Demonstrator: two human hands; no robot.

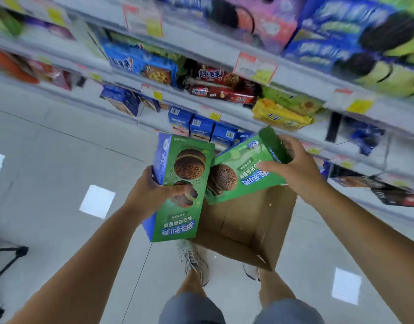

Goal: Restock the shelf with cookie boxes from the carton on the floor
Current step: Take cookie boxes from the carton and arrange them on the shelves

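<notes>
My left hand grips one green cookie box; my right hand grips a second green box. Both above open carton on floor. Blue boxes fill low shelf ahead.

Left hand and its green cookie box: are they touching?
Touching. The head view shows the left hand wrapped around the green cookie box, thumb pressed across its printed front, fingers behind its blue side.

2 green cookie boxes tilted above open brown carton
</notes>
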